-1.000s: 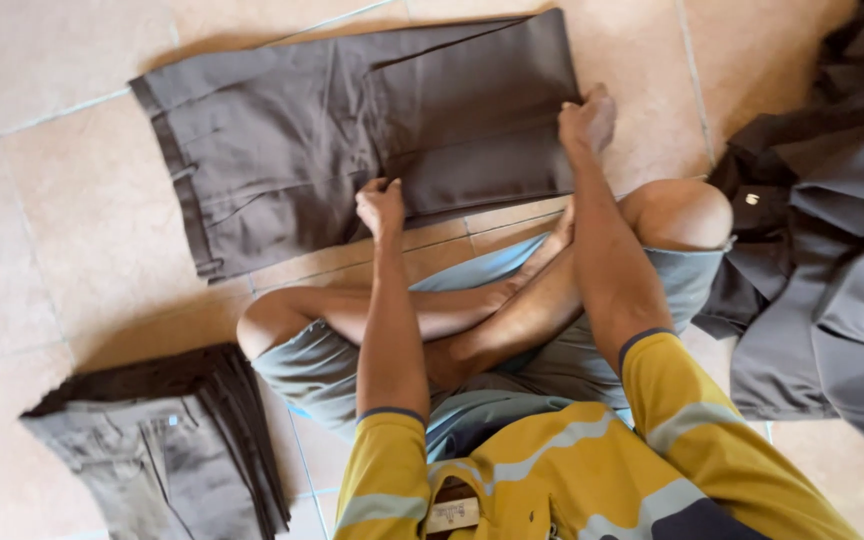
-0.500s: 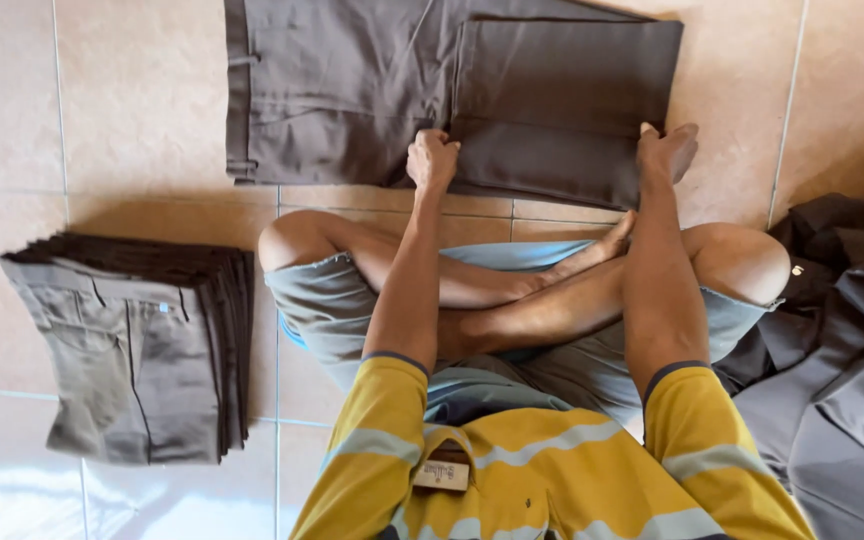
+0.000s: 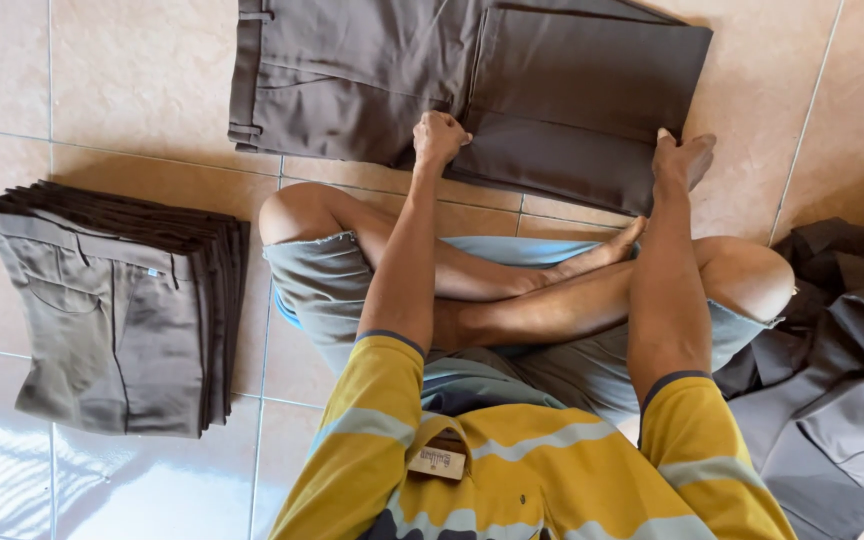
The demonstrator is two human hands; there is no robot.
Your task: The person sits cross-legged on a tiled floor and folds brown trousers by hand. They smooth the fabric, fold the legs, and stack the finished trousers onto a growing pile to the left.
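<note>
Tiled floor (image 3: 132, 90) carried half-folded brown trousers (image 3: 472, 90) far ahead, left hand (image 3: 439, 137) fisted on their near edge, right hand (image 3: 685, 160) pressing flat, folded stack (image 3: 112, 310) left, unfolded heap (image 3: 832, 390) right.

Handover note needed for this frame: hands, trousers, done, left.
Left hand: fisted on the near edge of the dark brown trousers, at the fold.
Right hand: pressing the folded legs' near right corner.
Trousers lie on the tiled floor ahead of the crossed legs, legs doubled over once.
Done: folded stack on the left.
Left: finish this pair; loose grey garment pile waits on the right.
</note>
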